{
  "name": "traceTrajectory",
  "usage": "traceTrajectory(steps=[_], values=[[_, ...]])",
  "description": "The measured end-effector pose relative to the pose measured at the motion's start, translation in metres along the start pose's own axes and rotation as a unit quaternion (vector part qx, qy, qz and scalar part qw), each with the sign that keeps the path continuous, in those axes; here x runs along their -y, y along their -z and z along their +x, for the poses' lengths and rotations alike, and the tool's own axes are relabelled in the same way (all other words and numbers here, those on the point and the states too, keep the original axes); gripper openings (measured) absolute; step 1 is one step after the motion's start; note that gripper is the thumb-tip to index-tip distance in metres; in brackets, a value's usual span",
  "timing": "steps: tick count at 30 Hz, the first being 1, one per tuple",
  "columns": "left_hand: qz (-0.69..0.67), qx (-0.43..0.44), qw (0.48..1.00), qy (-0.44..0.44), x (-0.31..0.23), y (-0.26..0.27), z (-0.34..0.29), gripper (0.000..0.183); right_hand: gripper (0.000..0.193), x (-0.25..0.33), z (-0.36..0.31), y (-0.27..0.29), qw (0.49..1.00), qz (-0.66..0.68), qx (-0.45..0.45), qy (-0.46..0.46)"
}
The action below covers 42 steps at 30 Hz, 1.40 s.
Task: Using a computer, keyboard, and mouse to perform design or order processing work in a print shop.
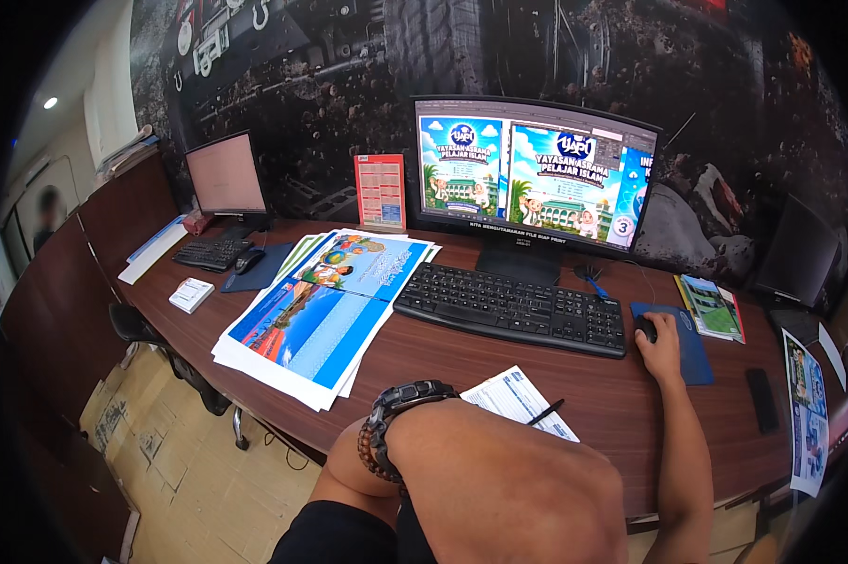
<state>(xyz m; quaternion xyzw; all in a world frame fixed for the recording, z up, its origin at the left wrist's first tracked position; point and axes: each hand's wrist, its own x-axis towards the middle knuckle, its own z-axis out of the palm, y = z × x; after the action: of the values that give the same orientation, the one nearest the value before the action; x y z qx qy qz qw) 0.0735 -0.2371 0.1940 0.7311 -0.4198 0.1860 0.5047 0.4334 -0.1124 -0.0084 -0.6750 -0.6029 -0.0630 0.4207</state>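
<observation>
My right hand (660, 350) rests over a black computer mouse (646, 327), its fingers curled round the mouse's sides on a blue mouse pad (692, 355). Very near the camera, my left hand (523, 479) is bent at the wrist with its back showing; its fingers are hidden. A dark watch (407, 406) and a beaded bracelet (372, 453) circle that wrist. Beyond it lie a printed form (504, 395) and a black pen (547, 412). A black keyboard (509, 305) stands before a lit monitor (537, 174) showing two colourful poster layouts.
Large colour prints (335, 305) are stacked left of the keyboard. Farther left are a second monitor (225, 177), a keyboard (212, 254) and a white card stack (191, 295). A red desk calendar (382, 192) stands behind. Booklets (711, 307) and a black phone (762, 399) lie at right.
</observation>
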Motion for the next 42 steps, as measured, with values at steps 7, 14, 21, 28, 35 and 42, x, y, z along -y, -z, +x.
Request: traceTrajectory(steps=[7, 14, 21, 28, 35, 42], values=[[0.008, 0.057, 0.991, 0.121, -0.018, -0.011, 0.001, 0.053, 0.037, 0.002, 0.000, 0.001, 1.000, -0.003, -0.001, -0.008], [0.033, -0.064, 0.997, 0.022, -0.014, -0.016, -0.001, 0.061, 0.037, 0.001, 0.001, -0.001, 1.000, -0.002, 0.000, 0.002], [0.047, -0.027, 0.997, 0.057, -0.015, 0.001, -0.005, 0.068, 0.037, -0.012, -0.003, 0.004, 1.000, -0.025, -0.002, -0.017], [0.169, 0.045, 0.979, 0.106, -0.037, -0.002, 0.001, 0.072, 0.035, 0.005, -0.002, 0.002, 0.999, -0.015, 0.027, 0.013], [0.185, 0.024, 0.979, 0.079, -0.035, -0.010, 0.002, 0.074, 0.036, 0.009, -0.001, 0.001, 0.999, -0.005, 0.030, 0.016], [0.141, 0.045, 0.988, 0.042, -0.026, -0.001, 0.000, 0.068, 0.035, 0.006, -0.002, 0.001, 1.000, -0.005, 0.027, 0.004]])
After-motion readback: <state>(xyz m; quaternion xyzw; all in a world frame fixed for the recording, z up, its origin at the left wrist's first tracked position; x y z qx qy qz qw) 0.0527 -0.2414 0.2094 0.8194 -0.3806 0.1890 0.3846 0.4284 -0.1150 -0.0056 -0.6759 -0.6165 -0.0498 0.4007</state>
